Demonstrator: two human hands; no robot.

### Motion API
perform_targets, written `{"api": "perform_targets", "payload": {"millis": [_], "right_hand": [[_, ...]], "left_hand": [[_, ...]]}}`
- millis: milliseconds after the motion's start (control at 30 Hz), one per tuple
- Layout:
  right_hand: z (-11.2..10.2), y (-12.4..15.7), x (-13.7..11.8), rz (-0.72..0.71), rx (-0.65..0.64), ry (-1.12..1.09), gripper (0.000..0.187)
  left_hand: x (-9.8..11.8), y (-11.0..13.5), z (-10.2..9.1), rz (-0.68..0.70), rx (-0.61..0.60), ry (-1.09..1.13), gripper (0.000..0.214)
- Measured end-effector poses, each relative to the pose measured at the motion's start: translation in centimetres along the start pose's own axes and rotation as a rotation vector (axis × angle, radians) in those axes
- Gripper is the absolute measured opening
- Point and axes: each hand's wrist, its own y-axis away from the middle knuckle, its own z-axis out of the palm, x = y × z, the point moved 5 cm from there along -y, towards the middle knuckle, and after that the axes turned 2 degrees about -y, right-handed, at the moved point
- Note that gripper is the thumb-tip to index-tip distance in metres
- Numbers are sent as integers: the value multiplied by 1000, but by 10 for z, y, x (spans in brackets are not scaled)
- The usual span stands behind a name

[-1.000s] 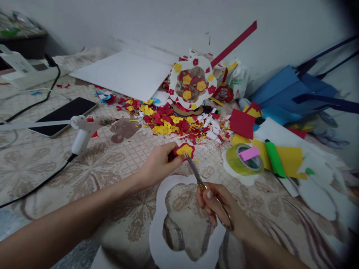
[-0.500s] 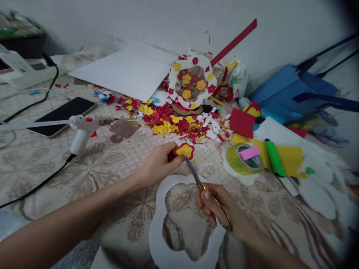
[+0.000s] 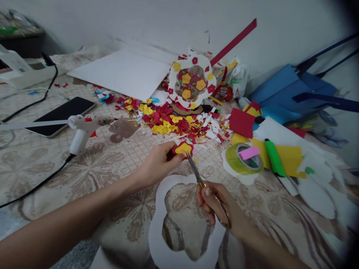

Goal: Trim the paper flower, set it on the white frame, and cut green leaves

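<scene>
Left hand (image 3: 161, 158): grasping the flower, pinched between thumb and fingers at its left edge. Right hand (image 3: 215, 205): grasping the scissors, fingers about the gold handles.

Flower (image 3: 183, 149): one, red, with a smaller yellow flower on its face; held above the cloth at centre, in front of the scraps.

Scissors (image 3: 195, 168): one pair, metal blades angled up and leftward, tips at the flower's lower edge; actual contact cannot be told.

Frame (image 3: 157, 224): one, white, scalloped, with a flower-shaped opening; below both hands, near edge.

Cloth (image 3: 126, 201): pale, brown floral pattern, beneath the items.

Scraps (image 3: 165, 125): a heap, red, yellow and white, beyond the left hand.

Ring (image 3: 173, 79): one, white, scalloped, upright behind the heap, set with red and yellow flowers.

Board (image 3: 123, 73): one, white, flat-faced, left of the ring.

Glue gun (image 3: 80, 136): one, white, black cord, at left; phone (image 3: 63, 116), dark-screened, just behind it.

Tape (image 3: 235, 160): one roll, yellow-green, a pink piece (image 3: 249, 153) on top, right of the flower.

Marker (image 3: 275, 157): one, green, beside the tape, across yellow paper (image 3: 288, 158).

Bag (image 3: 283, 89): one, blue, far right.
</scene>
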Motion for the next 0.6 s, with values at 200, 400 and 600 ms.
{"api": "perform_targets", "payload": {"millis": [200,400,600], "right_hand": [[0,0,-5,-2,4,2,62],[5,1,-2,33,-39,-17,61],[1,-1,-2,21,9,-54,62]], "left_hand": [[0,0,0,4,1,-30,24],[4,2,0,47,15,-86,22],[3,1,-1,11,7,-39,22]]}}
